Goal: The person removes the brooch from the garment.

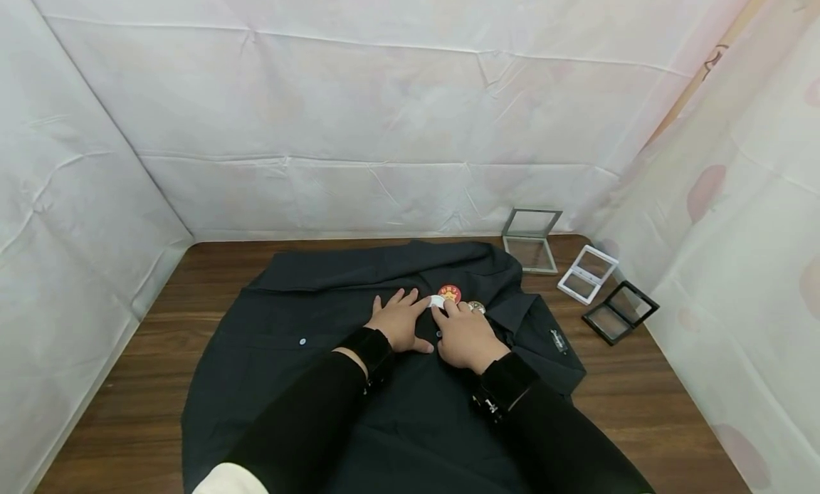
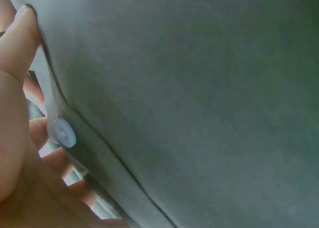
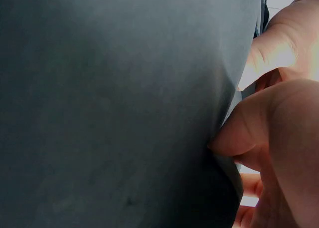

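A dark button-up shirt (image 1: 282, 380) lies spread over the table. My left hand (image 1: 397, 322) rests on it with fingers spread, fingertips near a small white piece (image 1: 436, 301). My right hand (image 1: 468, 336) touches the shirt close beside it, with its fingertips by the same white piece; its thumb (image 3: 234, 138) presses the cloth in the right wrist view. A round red badge (image 1: 450, 292) sits just beyond the fingers. Another round badge (image 1: 477, 307) is partly hidden by the right hand. In the left wrist view a pale button (image 2: 64, 132) shows near the left thumb (image 2: 17, 48).
Three folding square compacts stand open at the table's right: a grey-green one (image 1: 530, 252), a white one (image 1: 587, 273) and a black one (image 1: 620, 312). A small light label or pin (image 1: 559, 341) is on the shirt's right part. White curtains (image 1: 359, 109) surround the wooden table (image 1: 141, 380).
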The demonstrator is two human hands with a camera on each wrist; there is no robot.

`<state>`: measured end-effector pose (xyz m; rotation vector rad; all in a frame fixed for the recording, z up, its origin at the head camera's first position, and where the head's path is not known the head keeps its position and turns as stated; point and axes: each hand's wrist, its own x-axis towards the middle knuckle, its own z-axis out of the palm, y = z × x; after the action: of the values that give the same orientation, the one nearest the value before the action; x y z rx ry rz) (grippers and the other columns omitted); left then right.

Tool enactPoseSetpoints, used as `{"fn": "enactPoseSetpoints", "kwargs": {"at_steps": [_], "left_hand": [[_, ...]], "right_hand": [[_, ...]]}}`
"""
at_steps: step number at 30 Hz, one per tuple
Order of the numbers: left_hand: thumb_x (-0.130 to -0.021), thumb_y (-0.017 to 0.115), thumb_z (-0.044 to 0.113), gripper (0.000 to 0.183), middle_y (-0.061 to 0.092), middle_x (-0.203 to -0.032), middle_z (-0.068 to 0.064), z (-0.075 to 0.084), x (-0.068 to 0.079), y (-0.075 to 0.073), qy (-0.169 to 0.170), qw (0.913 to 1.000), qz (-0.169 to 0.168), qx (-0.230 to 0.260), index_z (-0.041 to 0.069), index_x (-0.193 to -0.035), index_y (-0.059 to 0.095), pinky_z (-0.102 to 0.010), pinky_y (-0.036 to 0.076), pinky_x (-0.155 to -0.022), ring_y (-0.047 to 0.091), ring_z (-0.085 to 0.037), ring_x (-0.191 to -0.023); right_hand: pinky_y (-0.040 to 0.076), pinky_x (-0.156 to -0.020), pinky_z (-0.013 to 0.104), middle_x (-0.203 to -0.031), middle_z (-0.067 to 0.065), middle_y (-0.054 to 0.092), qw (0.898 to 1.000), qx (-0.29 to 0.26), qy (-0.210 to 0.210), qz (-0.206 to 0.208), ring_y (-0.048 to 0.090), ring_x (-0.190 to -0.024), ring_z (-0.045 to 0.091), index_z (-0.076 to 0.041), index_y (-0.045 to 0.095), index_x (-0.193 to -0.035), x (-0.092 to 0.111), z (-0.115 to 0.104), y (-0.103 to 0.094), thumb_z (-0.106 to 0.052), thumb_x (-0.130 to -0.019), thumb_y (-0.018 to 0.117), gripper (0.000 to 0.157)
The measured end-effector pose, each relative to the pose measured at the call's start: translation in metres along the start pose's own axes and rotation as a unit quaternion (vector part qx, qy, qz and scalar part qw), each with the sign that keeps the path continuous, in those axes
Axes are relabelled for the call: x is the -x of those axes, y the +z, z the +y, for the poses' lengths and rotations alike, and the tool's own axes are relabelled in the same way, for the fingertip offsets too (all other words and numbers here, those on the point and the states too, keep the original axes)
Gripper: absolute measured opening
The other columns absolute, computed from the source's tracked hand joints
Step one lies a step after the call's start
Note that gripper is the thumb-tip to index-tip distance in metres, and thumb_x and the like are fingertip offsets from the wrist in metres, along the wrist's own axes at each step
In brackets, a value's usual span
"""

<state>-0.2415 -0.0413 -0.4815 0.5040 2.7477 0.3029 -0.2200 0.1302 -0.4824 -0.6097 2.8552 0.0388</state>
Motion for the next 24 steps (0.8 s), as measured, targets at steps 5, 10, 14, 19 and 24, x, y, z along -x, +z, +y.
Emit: {"fn": "enactPoseSetpoints", "kwargs": {"at_steps": [5, 10, 14, 19, 24], "left_hand": [[-0.081, 0.081, 0.063, 0.102, 0.021, -0.17, -0.004, -0.0012, -0.0047, 0.002, -0.001, 1.0, 0.0, 0.002, 0.032, -0.164, 0.03, -0.072, 0.013, -0.117, 0.015, -0.031, -0.157], [-0.08, 0.082, 0.062, 0.106, 0.021, -0.17, -0.003, -0.0001, -0.0049, 0.0006, -0.004, 1.0, 0.002, 0.004, 0.031, -0.165, 0.027, -0.072, 0.013, -0.116, 0.016, -0.031, -0.156], [-0.08, 0.082, 0.062, 0.107, 0.023, -0.17, -0.004, 0.0035, -0.0027, -0.0041, -0.007, 1.0, 0.0, -0.007, 0.028, -0.165, 0.028, -0.072, 0.016, -0.116, 0.018, -0.031, -0.156], [-0.079, 0.084, 0.061, 0.107, 0.024, -0.17, -0.004, 0.0051, -0.0022, -0.0056, -0.012, 0.9999, 0.0, -0.009, 0.026, -0.165, 0.03, -0.073, 0.016, -0.116, 0.019, -0.032, -0.156], [-0.078, 0.084, 0.06, 0.106, 0.024, -0.17, -0.005, 0.0063, -0.0035, -0.0052, -0.016, 0.9999, -0.003, -0.004, 0.026, -0.164, 0.032, -0.073, 0.015, -0.116, 0.018, -0.032, -0.156]], "right_hand": [[0.039, -0.11, 0.056, -0.156, 0.014, 0.041, 1.0, 0.003, -0.003, -0.001, 0.046, -0.134, 0.037, -0.018, 0.042, -0.16, -0.0004, 0.0008, -0.0015, -0.032, -0.103, 0.06, 0.061], [0.039, -0.11, 0.055, -0.157, 0.013, 0.04, 1.0, 0.009, -0.003, -0.005, 0.046, -0.134, 0.036, -0.019, 0.04, -0.161, -0.0015, 0.0002, -0.0016, -0.032, -0.104, 0.058, 0.061], [0.039, -0.109, 0.054, -0.154, 0.013, 0.042, 1.0, 0.01, -0.007, 0.003, 0.047, -0.131, 0.035, -0.018, 0.042, -0.16, 0.0008, -0.0004, -0.0006, -0.032, -0.103, 0.06, 0.062], [0.04, -0.109, 0.053, -0.15, 0.012, 0.045, 1.0, 0.014, -0.014, 0.015, 0.048, -0.129, 0.034, -0.017, 0.043, -0.159, 0.0032, 0.001, 0.0006, -0.032, -0.102, 0.061, 0.062], [0.039, -0.109, 0.055, -0.149, 0.01, 0.047, 1.0, 0.005, -0.019, 0.021, 0.048, -0.131, 0.033, -0.016, 0.045, -0.158, 0.0056, 0.0064, 0.0007, -0.032, -0.102, 0.062, 0.061]]}}
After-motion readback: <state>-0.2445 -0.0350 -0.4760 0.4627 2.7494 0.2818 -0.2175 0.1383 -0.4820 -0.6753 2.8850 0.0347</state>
